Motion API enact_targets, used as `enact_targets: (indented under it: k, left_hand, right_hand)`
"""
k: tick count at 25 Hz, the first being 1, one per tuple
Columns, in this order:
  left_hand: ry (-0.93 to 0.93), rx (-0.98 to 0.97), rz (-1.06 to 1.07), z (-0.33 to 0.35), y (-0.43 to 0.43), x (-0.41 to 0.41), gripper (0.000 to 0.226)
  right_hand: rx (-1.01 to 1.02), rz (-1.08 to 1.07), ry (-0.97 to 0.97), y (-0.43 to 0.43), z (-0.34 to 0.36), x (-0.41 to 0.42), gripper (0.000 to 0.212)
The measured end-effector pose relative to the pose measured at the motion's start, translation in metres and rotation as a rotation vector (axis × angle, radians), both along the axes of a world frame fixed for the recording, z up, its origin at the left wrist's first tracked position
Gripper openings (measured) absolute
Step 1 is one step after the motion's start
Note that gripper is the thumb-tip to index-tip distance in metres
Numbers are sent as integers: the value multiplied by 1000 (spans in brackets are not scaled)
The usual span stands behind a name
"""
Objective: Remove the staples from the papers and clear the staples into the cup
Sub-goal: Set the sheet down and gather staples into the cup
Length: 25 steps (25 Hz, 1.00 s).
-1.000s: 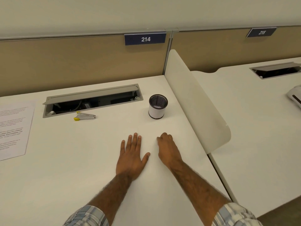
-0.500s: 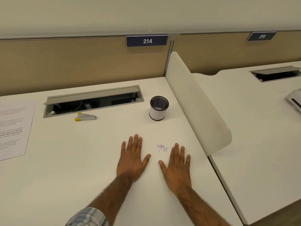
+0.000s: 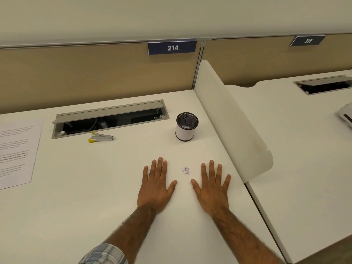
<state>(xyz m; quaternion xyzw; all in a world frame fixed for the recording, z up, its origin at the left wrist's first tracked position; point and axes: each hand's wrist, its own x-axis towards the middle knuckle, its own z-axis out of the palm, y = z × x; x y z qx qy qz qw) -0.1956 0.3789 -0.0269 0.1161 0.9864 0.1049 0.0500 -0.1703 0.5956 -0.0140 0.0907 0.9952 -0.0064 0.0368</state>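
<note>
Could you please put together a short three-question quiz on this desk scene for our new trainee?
1. True or false: the left hand and the right hand both lie flat on the white desk, fingers straight, holding nothing.
2. The small pale heap of loose staples lies: A) inside the white cylindrical cup with the black mesh rim; B) on the desk between the two hands; C) under the left hand.
3. Fill in: the blue rectangular sign on the partition behind the cup reads ___.

Key: 1 true; 2 B; 3 214.
</note>
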Motion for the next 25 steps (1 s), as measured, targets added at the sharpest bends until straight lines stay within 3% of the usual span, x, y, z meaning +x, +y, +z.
enact_targets:
  k: [8,14,25]
  left_hand:
    - [6,6,11,-3,0,0,79]
    - [3,5,-7,0,0,0,78]
    - [1,10,1,2,0,0,79]
  right_hand:
    - [-35,203,0,-22,4,3,72]
    - [36,551,-20,2,10,12,66]
    - [-67,468,-28,3,13,-39,64]
